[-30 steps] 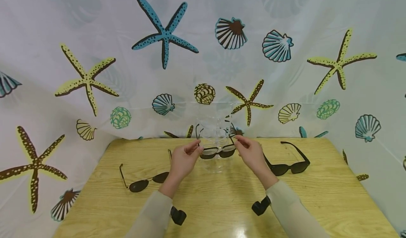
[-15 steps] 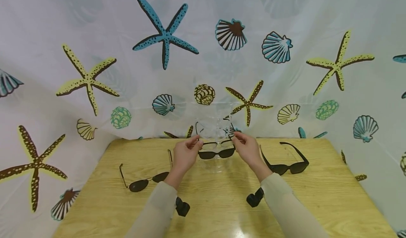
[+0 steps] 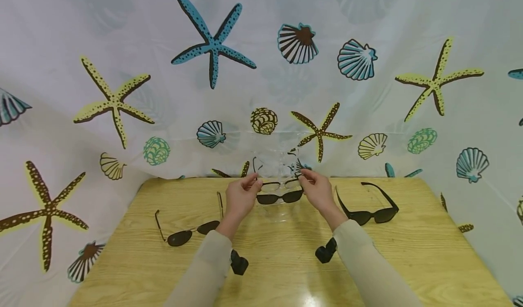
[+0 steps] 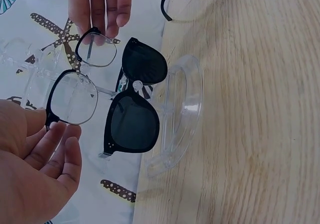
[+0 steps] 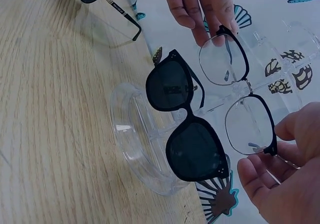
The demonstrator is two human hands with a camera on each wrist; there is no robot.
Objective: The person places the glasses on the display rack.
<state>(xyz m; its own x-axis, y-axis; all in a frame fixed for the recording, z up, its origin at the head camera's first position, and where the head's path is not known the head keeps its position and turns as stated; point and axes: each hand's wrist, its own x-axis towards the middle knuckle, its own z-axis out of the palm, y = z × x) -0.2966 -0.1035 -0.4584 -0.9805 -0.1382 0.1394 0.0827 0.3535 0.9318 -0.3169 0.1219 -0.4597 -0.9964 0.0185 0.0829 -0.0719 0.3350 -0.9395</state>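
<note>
My left hand [image 3: 242, 197] and right hand [image 3: 318, 190] pinch the two ends of a pair of eyeglasses [image 4: 75, 98] with black upper rims and clear lenses, one hand at each hinge. Their bridge lies at the post of a clear plastic display stand [image 4: 194, 104]; whether it rests there I cannot tell. Just below, black sunglasses [image 3: 267, 199] sit on the stand's lower part, apart from both hands. In the right wrist view, the right thumb and fingers grip the frame's corner, beside the clear lens.
Thin-framed aviator sunglasses [image 3: 180, 238] lie unfolded on the wooden table [image 3: 282, 261] at left. Thick black sunglasses [image 3: 372, 217] lie unfolded at right. A white curtain [image 3: 261, 80] printed with starfish and shells hangs behind the stand.
Both hands have raised the eyeglasses slightly, from overlapping the black sunglasses to just above them. Over the last half second they have hardly moved. The sunglasses stay in place.
</note>
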